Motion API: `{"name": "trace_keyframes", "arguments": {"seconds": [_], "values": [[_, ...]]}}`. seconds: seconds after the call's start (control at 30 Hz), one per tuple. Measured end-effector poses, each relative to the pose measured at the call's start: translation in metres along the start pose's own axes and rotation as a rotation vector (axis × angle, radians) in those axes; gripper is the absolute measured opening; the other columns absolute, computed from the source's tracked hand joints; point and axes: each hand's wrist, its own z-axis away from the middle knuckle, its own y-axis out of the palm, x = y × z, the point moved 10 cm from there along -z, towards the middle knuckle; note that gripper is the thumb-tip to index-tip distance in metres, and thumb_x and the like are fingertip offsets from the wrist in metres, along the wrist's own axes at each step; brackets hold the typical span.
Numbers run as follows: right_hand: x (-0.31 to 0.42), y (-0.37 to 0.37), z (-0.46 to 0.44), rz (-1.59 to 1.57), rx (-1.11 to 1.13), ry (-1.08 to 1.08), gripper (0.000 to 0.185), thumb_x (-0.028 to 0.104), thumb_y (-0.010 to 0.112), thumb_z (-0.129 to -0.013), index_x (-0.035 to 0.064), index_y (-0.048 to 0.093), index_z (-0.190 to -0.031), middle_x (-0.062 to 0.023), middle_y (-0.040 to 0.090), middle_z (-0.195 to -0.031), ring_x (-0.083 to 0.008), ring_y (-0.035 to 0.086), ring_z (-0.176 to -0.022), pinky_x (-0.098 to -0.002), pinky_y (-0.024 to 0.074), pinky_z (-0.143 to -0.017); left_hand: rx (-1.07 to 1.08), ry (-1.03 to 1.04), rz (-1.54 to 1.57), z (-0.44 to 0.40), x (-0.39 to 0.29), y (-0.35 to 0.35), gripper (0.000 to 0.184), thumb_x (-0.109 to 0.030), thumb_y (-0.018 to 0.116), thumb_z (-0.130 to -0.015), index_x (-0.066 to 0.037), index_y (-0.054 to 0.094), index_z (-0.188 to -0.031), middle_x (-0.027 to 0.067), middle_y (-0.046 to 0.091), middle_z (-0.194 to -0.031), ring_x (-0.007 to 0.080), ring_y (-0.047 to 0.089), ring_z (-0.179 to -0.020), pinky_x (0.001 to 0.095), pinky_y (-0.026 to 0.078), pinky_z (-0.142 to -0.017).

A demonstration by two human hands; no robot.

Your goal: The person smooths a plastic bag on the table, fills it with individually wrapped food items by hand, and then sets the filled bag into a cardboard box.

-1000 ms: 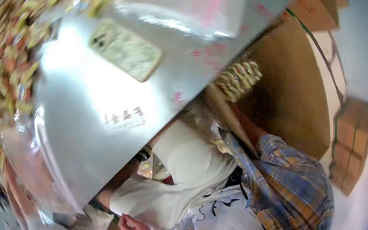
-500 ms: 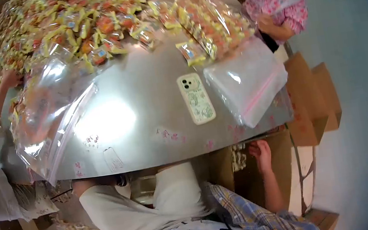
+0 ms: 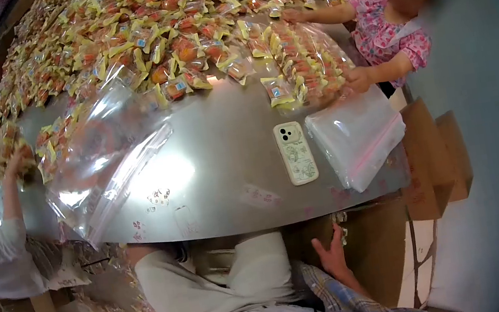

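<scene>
My right hand (image 3: 334, 254) is below the table's front edge, over an open cardboard box (image 3: 376, 247). Its fingers are stretched out and the thumb stands apart. Small shiny packets (image 3: 340, 220) lie close to its fingertips; I see none in its grip. My left hand is out of sight; only part of that arm shows at the bottom edge. On the metal table (image 3: 224, 160) before me lie a phone in a cream patterned case (image 3: 296, 153), a stack of clear plastic bags (image 3: 359, 136) and a large clear bag (image 3: 108, 158).
A heap of wrapped snack packets (image 3: 178, 21) covers the table's far side. A person in a pink floral top (image 3: 382, 26) handles a filled bag (image 3: 306, 60). At left, a white-sleeved person's hand (image 3: 19, 158) is among packets. Cardboard boxes (image 3: 430, 155) stand at right.
My right hand has moved left and down, its curled fingers now stretched out. The person in pink has brought a hand onto the filled bag. My view has shifted slightly.
</scene>
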Motion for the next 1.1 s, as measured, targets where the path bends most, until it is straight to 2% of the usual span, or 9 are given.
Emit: {"name": "trace_keyframes", "arguments": {"seconds": [0.1, 0.23, 0.4, 0.5, 0.6, 0.73, 0.87, 1.03, 1.1], "values": [[-0.017, 0.005, 0.000, 0.287, -0.164, -0.139, 0.089, 0.034, 0.074, -0.094, -0.0078, 0.023, -0.154, -0.0332, 0.050, -0.141, -0.0415, 0.054, -0.128, -0.0472, 0.0434, -0.107, -0.029, -0.431, 0.028, 0.124, 0.164, -0.027, 0.024, -0.022, 0.057, -0.102, -0.001, 0.065, -0.111, 0.0105, 0.069, -0.100, 0.0209, 0.064, -0.087, 0.0340, 0.052, -0.078], [-0.007, 0.002, -0.002, 0.257, -0.169, -0.130, 0.078, 0.019, 0.074, -0.092, -0.0077, 0.029, -0.150, -0.0308, 0.062, -0.125, -0.0408, 0.064, -0.114, -0.0451, 0.0503, -0.097, -0.112, -0.746, 0.022, 0.223, 0.246, -0.062, 0.024, -0.023, 0.056, -0.102, -0.002, 0.065, -0.111, 0.0106, 0.069, -0.099, 0.0214, 0.064, -0.087, 0.0343, 0.052, -0.078], [-0.011, 0.000, -0.002, 0.331, -0.146, -0.135, 0.074, 0.017, 0.071, -0.093, -0.0062, 0.030, -0.149, -0.0298, 0.061, -0.122, -0.0417, 0.065, -0.109, -0.0464, 0.0523, -0.089, -0.115, -0.889, 0.011, 0.237, 0.261, -0.062, 0.025, -0.024, 0.056, -0.102, -0.002, 0.066, -0.110, 0.0108, 0.070, -0.099, 0.0221, 0.065, -0.087, 0.0347, 0.052, -0.079], [0.006, -0.001, -0.005, 0.376, -0.153, -0.287, 0.073, 0.019, 0.070, -0.094, -0.0047, 0.029, -0.150, -0.0312, 0.059, -0.124, -0.0438, 0.064, -0.107, -0.0484, 0.0521, -0.084, -0.121, -0.942, 0.049, 0.236, 0.255, -0.052, 0.026, -0.024, 0.055, -0.102, -0.003, 0.066, -0.110, 0.0110, 0.070, -0.099, 0.0224, 0.065, -0.087, 0.0349, 0.053, -0.079], [-0.013, -0.004, -0.004, 0.276, -0.088, 0.053, 0.076, 0.016, 0.073, -0.090, -0.0079, 0.030, -0.149, -0.0328, 0.058, -0.133, -0.0453, 0.062, -0.119, -0.0464, 0.0495, -0.099, -0.093, -0.977, 0.079, 0.246, 0.249, -0.038, 0.026, -0.025, 0.055, -0.102, -0.003, 0.066, -0.110, 0.0111, 0.070, -0.099, 0.0228, 0.065, -0.086, 0.0351, 0.053, -0.079], [-0.055, -0.008, -0.004, 0.413, -0.173, -0.055, 0.080, 0.015, 0.074, -0.088, -0.0087, 0.030, -0.150, -0.0349, 0.058, -0.129, -0.0462, 0.060, -0.119, -0.0477, 0.0486, -0.099, -0.071, -1.007, 0.150, 0.261, 0.250, -0.021, 0.027, -0.026, 0.055, -0.102, -0.003, 0.067, -0.110, 0.0112, 0.071, -0.098, 0.0233, 0.066, -0.086, 0.0354, 0.053, -0.079], [-0.029, -0.012, -0.006, 0.396, -0.132, 0.109, 0.080, 0.013, 0.074, -0.087, -0.0084, 0.030, -0.150, -0.0343, 0.059, -0.127, -0.0468, 0.062, -0.116, -0.0474, 0.0498, -0.097, -0.036, -1.034, 0.212, 0.286, 0.264, -0.010, 0.027, -0.026, 0.054, -0.102, -0.004, 0.067, -0.110, 0.0114, 0.071, -0.098, 0.0238, 0.066, -0.086, 0.0356, 0.053, -0.080], [0.008, -0.006, -0.004, 0.378, -0.148, -0.180, 0.071, 0.009, 0.066, -0.092, -0.0065, 0.028, -0.150, -0.0300, 0.066, -0.118, -0.0439, 0.067, -0.105, -0.0475, 0.0531, -0.089, 0.007, -1.060, 0.325, 0.324, 0.303, 0.014, 0.028, -0.027, 0.054, -0.102, -0.004, 0.068, -0.110, 0.0116, 0.072, -0.098, 0.0244, 0.067, -0.086, 0.0360, 0.053, -0.080], [0.002, -0.005, -0.004, 0.351, -0.159, -0.153, 0.070, 0.009, 0.065, -0.093, -0.0063, 0.029, -0.150, -0.0299, 0.066, -0.116, -0.0441, 0.068, -0.102, -0.0474, 0.0536, -0.088, 0.034, -1.068, 0.378, 0.337, 0.324, 0.030, 0.028, -0.028, 0.054, -0.102, -0.005, 0.068, -0.109, 0.0117, 0.072, -0.097, 0.0247, 0.067, -0.086, 0.0361, 0.053, -0.080]]}}
